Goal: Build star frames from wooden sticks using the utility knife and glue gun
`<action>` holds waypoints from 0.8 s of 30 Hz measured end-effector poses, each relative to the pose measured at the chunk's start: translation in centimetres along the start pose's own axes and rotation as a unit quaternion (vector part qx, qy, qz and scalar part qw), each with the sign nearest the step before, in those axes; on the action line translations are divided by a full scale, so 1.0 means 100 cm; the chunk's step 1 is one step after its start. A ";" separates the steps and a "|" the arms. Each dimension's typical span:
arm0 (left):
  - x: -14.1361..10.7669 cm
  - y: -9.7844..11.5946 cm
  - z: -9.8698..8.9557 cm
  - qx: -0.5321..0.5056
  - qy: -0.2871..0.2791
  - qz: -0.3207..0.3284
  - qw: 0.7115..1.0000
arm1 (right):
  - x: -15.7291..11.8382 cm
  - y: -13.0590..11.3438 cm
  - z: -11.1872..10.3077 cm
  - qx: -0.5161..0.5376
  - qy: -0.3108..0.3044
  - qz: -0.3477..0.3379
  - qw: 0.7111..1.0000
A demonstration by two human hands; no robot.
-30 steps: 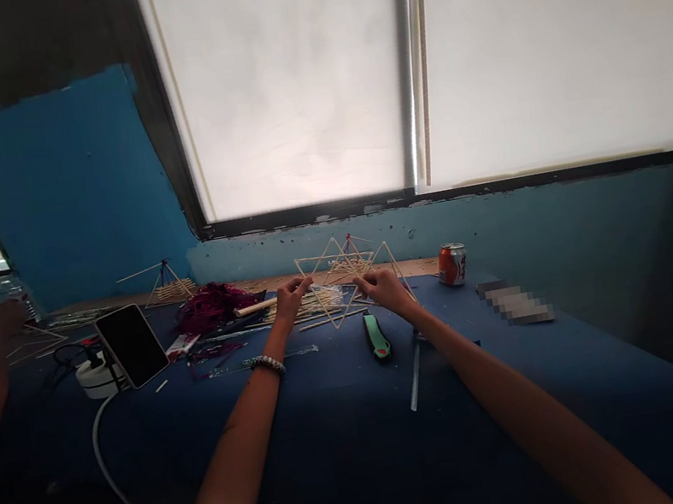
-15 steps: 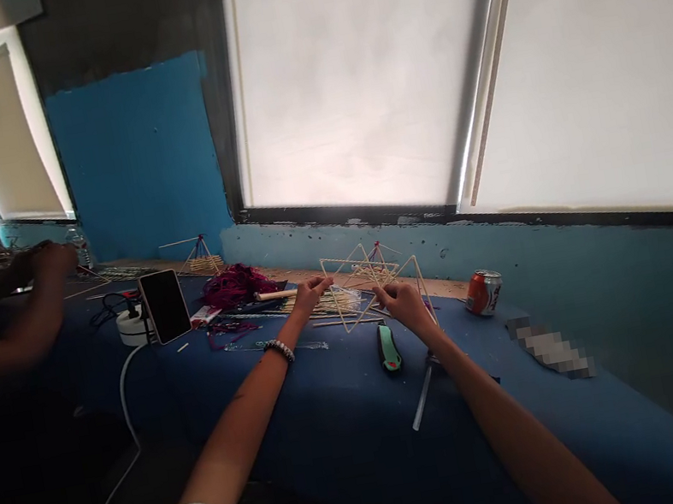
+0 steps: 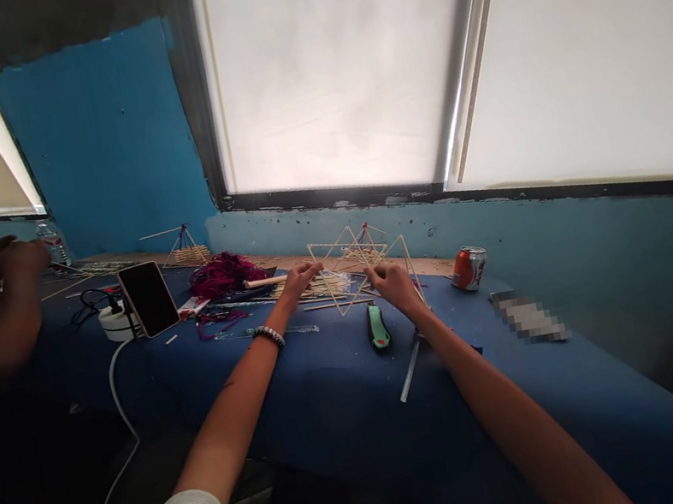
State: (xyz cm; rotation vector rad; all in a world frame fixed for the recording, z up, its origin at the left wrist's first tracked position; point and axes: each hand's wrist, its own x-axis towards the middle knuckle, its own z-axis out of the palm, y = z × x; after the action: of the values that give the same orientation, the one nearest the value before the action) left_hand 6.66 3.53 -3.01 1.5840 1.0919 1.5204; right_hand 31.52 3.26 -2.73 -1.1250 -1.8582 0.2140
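Note:
A star-shaped frame of thin wooden sticks (image 3: 408, 255) is raised just above the table, between my two hands. My left hand (image 3: 299, 283), with a beaded bracelet at the wrist, pinches its left side. My right hand (image 3: 392, 284) has its fingers closed on the frame's lower middle. Below the frame lies a green and black utility knife (image 3: 379, 328). A translucent stick (image 3: 410, 374) points out from under my right forearm, which hides the dark object at its far end. Behind my left hand are loose wooden sticks (image 3: 333, 286).
Purple yarn (image 3: 224, 273) and a propped phone (image 3: 149, 299) stand left, beside a white power hub (image 3: 118, 325) with a cable. An orange can (image 3: 470, 267) sits right. Small stick structures (image 3: 190, 252) stand by the wall. Far left is another person's hand (image 3: 24, 255).
The view has swung slightly right and down, so everything sits further left and higher. Both my hands keep their hold on the stick frame, with little visible change in grip.

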 end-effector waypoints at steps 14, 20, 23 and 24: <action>-0.002 0.004 0.002 -0.007 -0.007 -0.015 1.000 | 0.000 -0.002 -0.003 -0.065 0.004 0.014 0.998; 0.000 0.000 0.001 -0.008 -0.012 -0.005 1.000 | -0.002 -0.003 -0.003 -0.067 0.000 0.007 0.998; 0.001 0.000 0.000 -0.005 -0.007 -0.004 1.000 | -0.002 -0.004 -0.002 -0.069 0.000 0.009 0.998; 0.001 -0.001 0.000 -0.004 -0.005 -0.004 1.000 | -0.002 -0.004 -0.002 -0.070 0.000 0.010 0.997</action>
State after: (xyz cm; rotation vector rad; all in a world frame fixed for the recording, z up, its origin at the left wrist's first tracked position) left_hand 6.64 3.69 -3.03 1.5783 1.0849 1.5084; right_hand 31.48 2.83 -2.50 -1.2402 -1.8850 0.0954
